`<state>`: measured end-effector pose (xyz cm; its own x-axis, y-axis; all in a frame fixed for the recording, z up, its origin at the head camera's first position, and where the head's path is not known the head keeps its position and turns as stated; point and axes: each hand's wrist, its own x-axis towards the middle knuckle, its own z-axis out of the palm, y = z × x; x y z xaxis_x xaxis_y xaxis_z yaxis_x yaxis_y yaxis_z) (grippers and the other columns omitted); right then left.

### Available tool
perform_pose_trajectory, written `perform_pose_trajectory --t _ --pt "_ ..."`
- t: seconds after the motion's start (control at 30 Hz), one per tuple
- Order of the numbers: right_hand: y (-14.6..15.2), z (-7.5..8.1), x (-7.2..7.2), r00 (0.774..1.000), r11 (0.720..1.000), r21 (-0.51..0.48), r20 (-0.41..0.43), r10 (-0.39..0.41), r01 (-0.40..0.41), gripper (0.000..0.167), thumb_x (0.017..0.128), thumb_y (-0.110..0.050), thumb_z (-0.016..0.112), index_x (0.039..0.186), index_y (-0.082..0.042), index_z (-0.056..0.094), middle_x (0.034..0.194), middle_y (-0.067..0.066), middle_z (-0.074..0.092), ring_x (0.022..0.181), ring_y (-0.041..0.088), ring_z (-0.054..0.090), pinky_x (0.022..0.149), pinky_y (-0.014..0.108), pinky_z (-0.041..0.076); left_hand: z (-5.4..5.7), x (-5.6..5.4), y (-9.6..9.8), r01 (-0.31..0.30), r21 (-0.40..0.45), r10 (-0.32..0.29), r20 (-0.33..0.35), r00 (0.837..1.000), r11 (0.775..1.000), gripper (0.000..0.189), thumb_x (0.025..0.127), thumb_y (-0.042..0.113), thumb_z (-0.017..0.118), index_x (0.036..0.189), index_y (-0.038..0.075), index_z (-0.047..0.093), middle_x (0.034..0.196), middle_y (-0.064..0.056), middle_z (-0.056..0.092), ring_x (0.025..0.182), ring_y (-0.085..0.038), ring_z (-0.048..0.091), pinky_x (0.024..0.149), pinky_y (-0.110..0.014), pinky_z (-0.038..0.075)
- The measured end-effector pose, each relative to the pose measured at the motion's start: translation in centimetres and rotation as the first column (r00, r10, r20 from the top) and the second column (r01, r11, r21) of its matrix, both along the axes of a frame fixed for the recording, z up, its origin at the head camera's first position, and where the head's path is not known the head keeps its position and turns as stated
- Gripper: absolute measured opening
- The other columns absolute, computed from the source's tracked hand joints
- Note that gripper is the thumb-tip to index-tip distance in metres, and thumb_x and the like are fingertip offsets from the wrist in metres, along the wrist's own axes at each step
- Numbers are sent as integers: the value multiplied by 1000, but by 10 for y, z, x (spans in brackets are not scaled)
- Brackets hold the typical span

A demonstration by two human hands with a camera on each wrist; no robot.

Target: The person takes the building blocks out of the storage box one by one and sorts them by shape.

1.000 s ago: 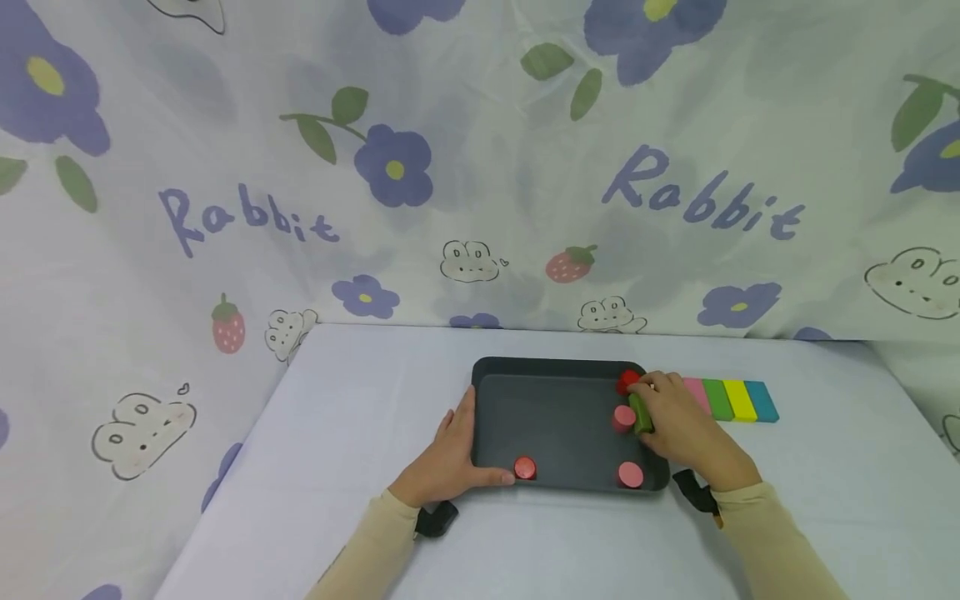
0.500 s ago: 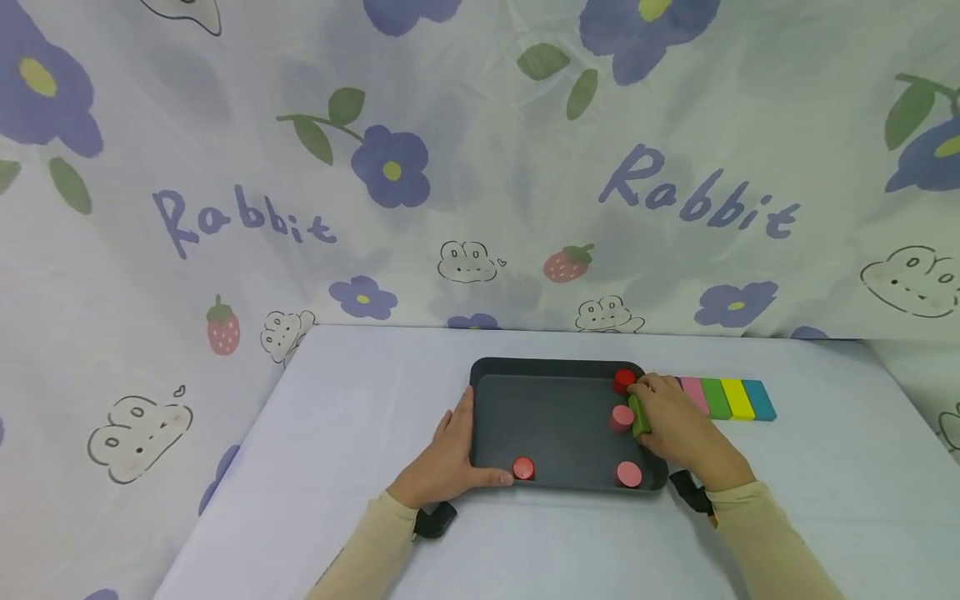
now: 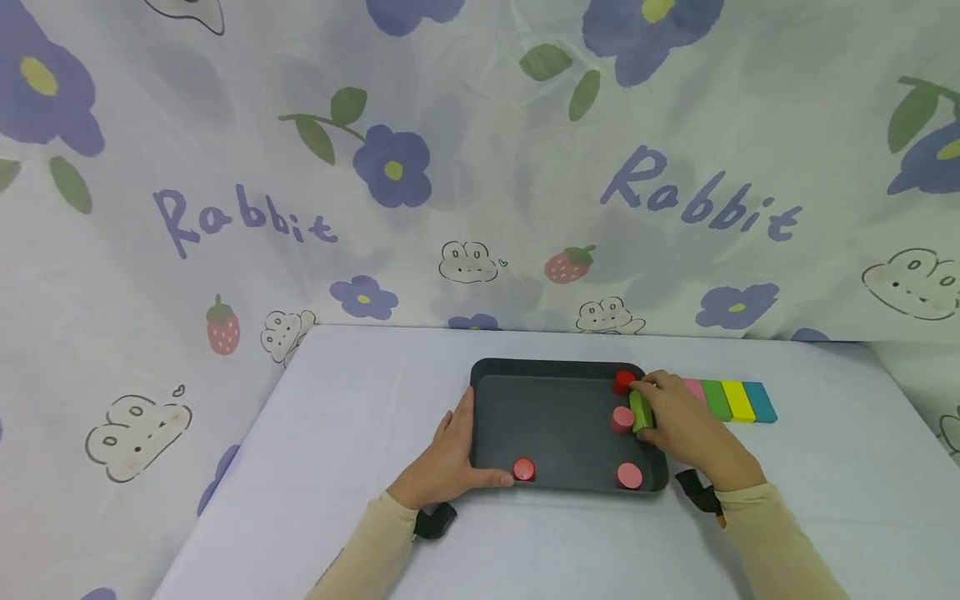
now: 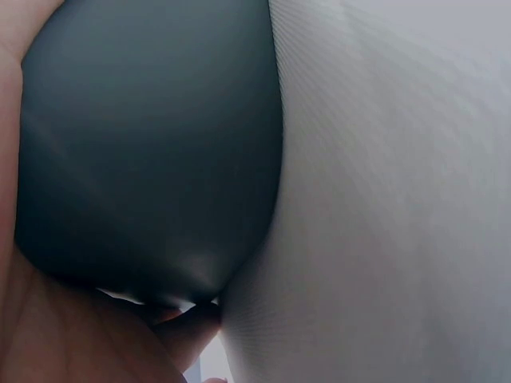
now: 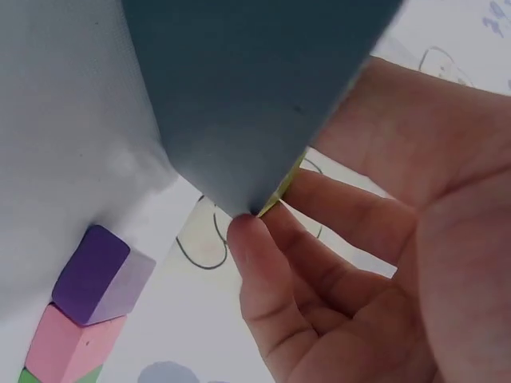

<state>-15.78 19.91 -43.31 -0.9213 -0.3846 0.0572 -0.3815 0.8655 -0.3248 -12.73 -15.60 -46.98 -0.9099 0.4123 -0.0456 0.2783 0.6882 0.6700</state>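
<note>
Head view shows us, going from left to right, first the left hand (image 3: 435,471): its fingers lie extended along the left wall of a dark tray (image 3: 558,425), and its thumb lies along the front edge, with the tip just beside a bright red cylinder (image 3: 524,469). Next we find a light green block (image 3: 641,411), inside the tray by the right wall, just to the right of a pink cylinder (image 3: 622,420); whether these two touch, we cannot tell. The right hand (image 3: 688,425) has a narrow grip, pinching this block between thumb and fingers. A deep red cylinder (image 3: 624,382) stands near the far right corner, and a second pink cylinder (image 3: 630,476) near the front right corner.

Under everything we see a white tabletop (image 3: 360,392), and behind it a cloth (image 3: 480,192) printed with flowers and rabbits. A row of coloured blocks (image 3: 738,401) lies right of the tray; the right wrist view gives us its purple block (image 5: 92,275).

White surface stretches widely left of the left hand. The grey tray floor extends towards the cylinders, while the right rim runs close to the right fingers.
</note>
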Motion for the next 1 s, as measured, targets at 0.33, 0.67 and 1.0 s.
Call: perform_pose_trajectory --t 0.33,0.67,1.0 --pt "4 7 1 997 998 -50 72 -29 32 69 77 -8 87 133 14 53 129 31 50 106 39 59 91 53 54 -1 0 0 2 -2 -2 -3 1000 1000 138 75 65 79 159 0 -8 168 -14 -2 154 -23 5 123 -49 1" --pt "9 13 1 991 993 -101 127 -42 55 68 80 -12 86 134 11 52 130 28 49 102 33 59 90 51 55 -1 0 0 0 7 0 -4 1000 1000 138 75 65 79 159 -1 -8 168 -14 -2 154 -23 5 123 -50 1" --pt "18 18 2 995 986 -154 85 -47 60 68 79 -12 87 134 8 53 128 25 50 98 31 58 87 50 56 0 0 -1 0 -6 0 3 1000 1000 137 76 63 80 159 1 -9 168 -12 -4 154 -22 4 123 -48 1"
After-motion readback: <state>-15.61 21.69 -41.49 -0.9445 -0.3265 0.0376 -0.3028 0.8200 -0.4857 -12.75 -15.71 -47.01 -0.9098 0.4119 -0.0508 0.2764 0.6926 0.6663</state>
